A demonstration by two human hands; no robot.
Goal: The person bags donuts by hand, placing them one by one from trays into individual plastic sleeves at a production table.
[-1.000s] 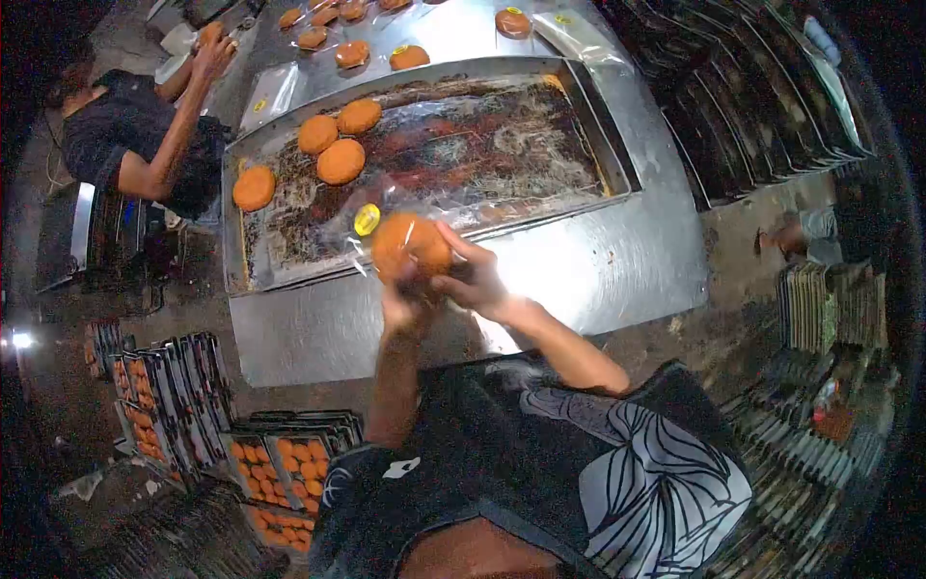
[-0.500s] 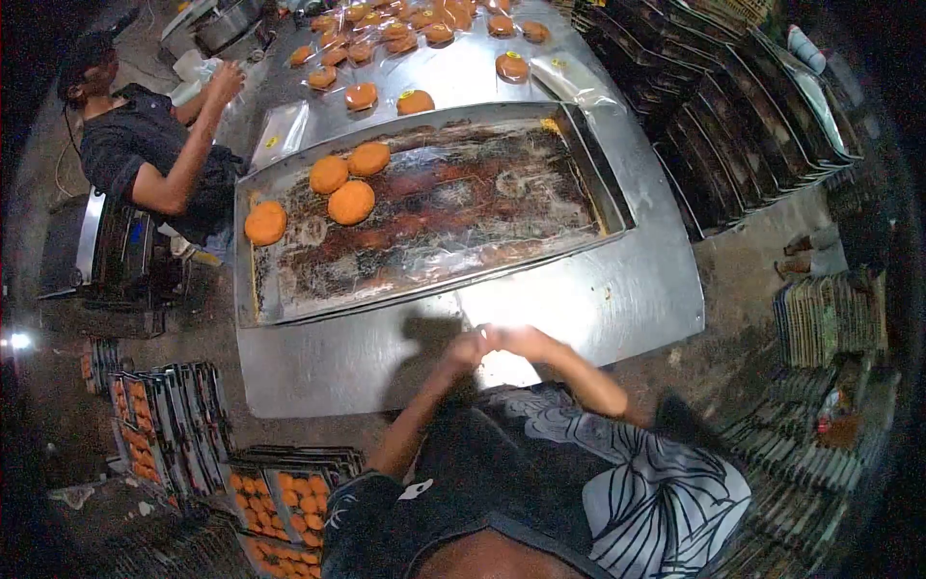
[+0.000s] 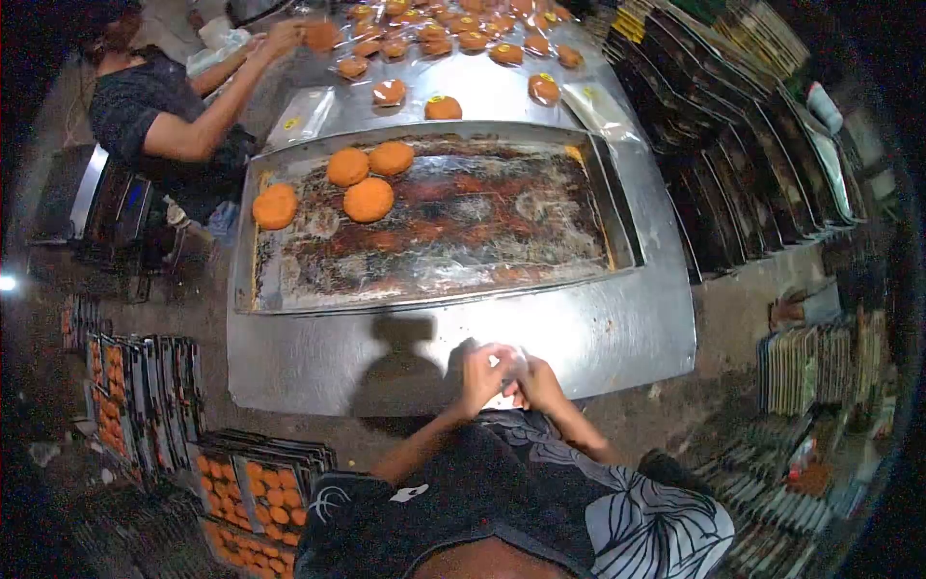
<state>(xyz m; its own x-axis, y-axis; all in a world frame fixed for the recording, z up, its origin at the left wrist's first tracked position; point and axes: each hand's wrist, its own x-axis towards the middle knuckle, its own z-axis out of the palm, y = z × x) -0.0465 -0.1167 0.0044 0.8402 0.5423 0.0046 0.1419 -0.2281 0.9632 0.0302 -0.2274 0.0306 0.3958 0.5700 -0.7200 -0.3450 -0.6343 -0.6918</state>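
Note:
My left hand (image 3: 482, 376) and my right hand (image 3: 542, 386) meet over the near edge of the metal table (image 3: 318, 362). Both have their fingers curled and pinched around a small pale thing (image 3: 519, 363), too blurred to name. Beyond them lies a large baking tray (image 3: 453, 301), its bottom dark and stained. Several round orange-brown buns (image 3: 368, 200) sit at its left side, apart from my hands. Farther back, buns in clear plastic wrappers with yellow labels (image 3: 444, 107) are spread over the table.
At the left, a co-worker (image 3: 178, 130) reaches toward a bun (image 3: 320, 37). Clear plastic bags (image 3: 307, 114) lie left of the tray, more plastic bags (image 3: 600, 111) at its right. Dark stacked trays (image 3: 762, 164) stand at the right; racks with buns (image 3: 275, 492) stand lower left.
My hands have come lower in the view, and their fingers are now bent around the pale thing. The co-worker's hands have moved right, to a bun. The whole view has shifted slightly.

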